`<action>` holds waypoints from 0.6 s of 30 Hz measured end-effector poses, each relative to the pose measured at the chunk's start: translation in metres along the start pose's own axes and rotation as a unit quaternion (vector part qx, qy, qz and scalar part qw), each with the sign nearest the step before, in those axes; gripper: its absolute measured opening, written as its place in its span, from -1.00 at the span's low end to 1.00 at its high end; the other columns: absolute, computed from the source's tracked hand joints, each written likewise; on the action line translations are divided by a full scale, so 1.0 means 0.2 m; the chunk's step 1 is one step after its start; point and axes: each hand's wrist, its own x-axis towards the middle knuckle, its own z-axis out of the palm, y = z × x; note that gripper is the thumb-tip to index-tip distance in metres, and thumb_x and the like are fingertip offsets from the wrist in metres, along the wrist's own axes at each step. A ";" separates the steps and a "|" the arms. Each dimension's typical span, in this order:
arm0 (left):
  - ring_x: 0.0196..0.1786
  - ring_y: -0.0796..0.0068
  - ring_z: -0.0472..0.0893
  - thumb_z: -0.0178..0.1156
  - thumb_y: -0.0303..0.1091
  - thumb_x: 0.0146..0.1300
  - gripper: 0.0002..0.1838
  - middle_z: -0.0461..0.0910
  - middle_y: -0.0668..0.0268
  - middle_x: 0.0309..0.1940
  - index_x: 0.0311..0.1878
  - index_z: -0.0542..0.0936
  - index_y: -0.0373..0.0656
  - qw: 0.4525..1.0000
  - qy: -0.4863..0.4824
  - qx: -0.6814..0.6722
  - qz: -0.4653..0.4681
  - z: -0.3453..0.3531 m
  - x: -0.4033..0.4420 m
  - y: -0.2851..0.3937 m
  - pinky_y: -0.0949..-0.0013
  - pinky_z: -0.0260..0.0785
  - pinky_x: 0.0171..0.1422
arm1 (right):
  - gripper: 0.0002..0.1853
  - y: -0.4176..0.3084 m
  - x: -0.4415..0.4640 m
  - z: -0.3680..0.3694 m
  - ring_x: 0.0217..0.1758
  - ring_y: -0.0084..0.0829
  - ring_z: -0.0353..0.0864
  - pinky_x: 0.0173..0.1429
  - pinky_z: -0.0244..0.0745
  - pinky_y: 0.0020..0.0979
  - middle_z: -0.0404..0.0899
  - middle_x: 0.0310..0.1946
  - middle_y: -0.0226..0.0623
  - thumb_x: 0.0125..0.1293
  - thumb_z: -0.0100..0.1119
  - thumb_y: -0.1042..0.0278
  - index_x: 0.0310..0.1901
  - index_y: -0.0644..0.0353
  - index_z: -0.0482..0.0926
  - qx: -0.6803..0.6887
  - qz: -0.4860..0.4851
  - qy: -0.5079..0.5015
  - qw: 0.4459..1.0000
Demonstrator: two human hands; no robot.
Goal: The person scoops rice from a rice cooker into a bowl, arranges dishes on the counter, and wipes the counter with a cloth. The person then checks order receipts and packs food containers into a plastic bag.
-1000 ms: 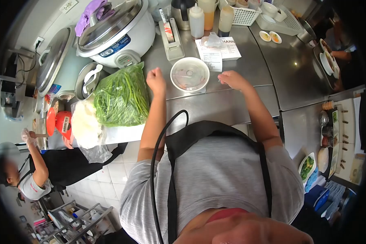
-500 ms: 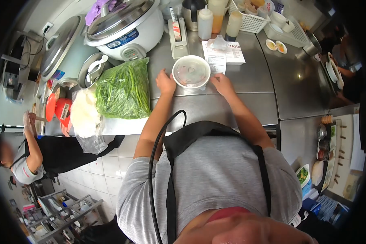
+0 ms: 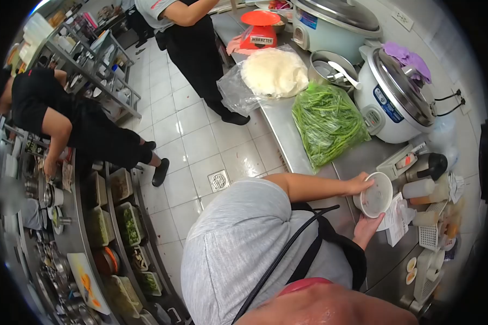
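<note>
A round white bowl with a clear lid (image 3: 376, 195) is held between my two hands, over the steel counter. My left hand (image 3: 360, 184) closes on its upper left rim. At the bowl's lower edge my right hand (image 3: 369, 227) grips the side, its fingers partly hidden beneath. Printed papers (image 3: 399, 221) lie just right of the bowl. A plastic bag of long green vegetables (image 3: 326, 123) rests on the counter above my left forearm.
Rice cookers (image 3: 390, 100), a pot (image 3: 333, 67), a bag of white food (image 3: 274, 73) and a red scale (image 3: 259, 35) line the counter. Bottles (image 3: 418, 188) and a white basket (image 3: 429, 235) stand right. Two people are beyond; one bends over food bins (image 3: 129, 227).
The view has swung toward the left side of the kitchen. My hands, earlier beside the bowl, now hold it. A person in black has come into view.
</note>
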 end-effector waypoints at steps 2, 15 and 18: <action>-0.25 0.43 0.47 0.00 0.10 0.10 -0.39 0.42 0.19 -0.22 0.04 0.14 -0.15 0.999 -0.005 -0.005 -0.054 -0.06 -0.07 0.13 0.39 0.37 -0.34 | -0.41 0.03 0.02 0.04 0.24 -0.29 0.08 0.25 -0.03 -0.24 0.09 0.20 -0.22 0.25 -0.29 -0.06 0.22 0.12 0.03 0.006 -0.015 -0.036 0.999; -0.33 0.46 0.46 0.09 0.02 0.07 -0.30 0.36 0.13 -0.22 0.06 0.00 -0.25 0.988 0.038 0.019 -0.152 -0.33 -0.01 0.11 0.39 0.37 -0.42 | -0.33 0.05 0.10 0.41 0.28 -0.05 -0.03 0.26 -0.11 -0.08 0.09 0.16 0.04 0.05 0.06 0.04 0.14 0.23 0.16 -0.750 -0.326 -0.190 0.543; -0.52 0.53 0.39 0.04 0.10 0.05 -0.29 0.39 0.17 -0.29 0.09 0.07 -0.19 0.992 0.034 -0.035 -0.120 -0.31 0.01 0.06 0.53 0.19 -0.62 | -0.32 0.04 0.03 0.42 0.31 -0.10 -0.08 0.27 -0.19 0.00 0.03 0.21 0.01 0.09 -0.07 -0.10 0.17 0.18 0.16 -0.770 -0.315 -0.175 0.527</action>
